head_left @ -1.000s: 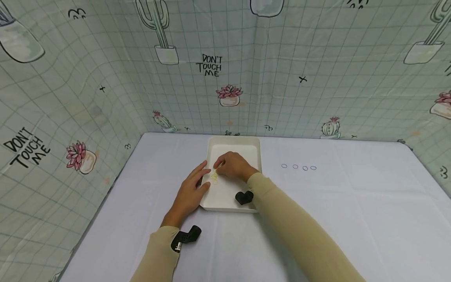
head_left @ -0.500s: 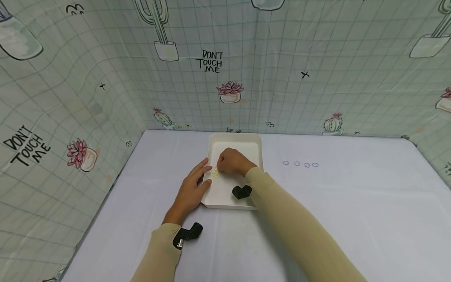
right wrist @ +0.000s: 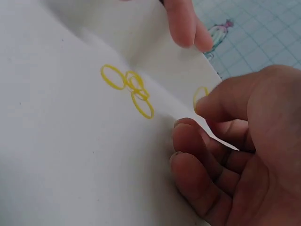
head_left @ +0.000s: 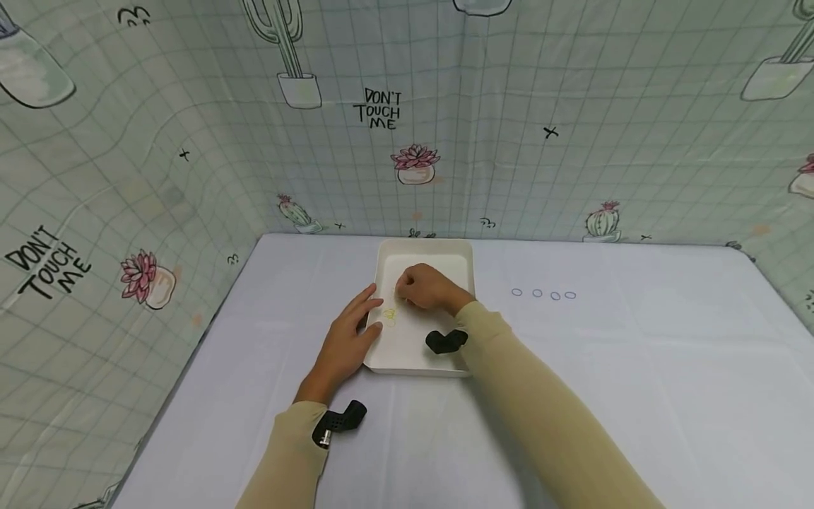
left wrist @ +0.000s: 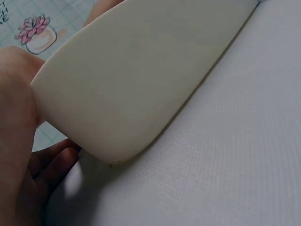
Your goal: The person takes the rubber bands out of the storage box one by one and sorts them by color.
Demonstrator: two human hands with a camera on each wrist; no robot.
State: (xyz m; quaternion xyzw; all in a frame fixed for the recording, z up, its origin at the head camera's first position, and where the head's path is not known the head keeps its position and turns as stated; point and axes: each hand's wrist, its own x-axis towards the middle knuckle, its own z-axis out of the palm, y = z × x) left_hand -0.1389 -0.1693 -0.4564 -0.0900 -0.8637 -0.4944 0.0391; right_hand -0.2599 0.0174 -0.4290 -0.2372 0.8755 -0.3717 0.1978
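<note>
Yellow rubber band [right wrist: 201, 95] is being pinched and lifted by the right hand [head_left: 427, 287], now raised off the small pile of bands [right wrist: 130, 89] in the white tray [head_left: 445, 249]; the tray edge is being steadied by the flat left hand [head_left: 346, 339] on the desk [head_left: 636, 367].

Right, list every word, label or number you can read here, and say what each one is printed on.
"DON'T TOUCH ME" on the back wall cloth, above a pink flower pot.
"DON'T TOUCH ME" on the left wall cloth, tilted.
A cut-off scrap of lettering at the top left corner of the left wrist view: too little shows to read.
The white tray and table cover show no text.
</note>
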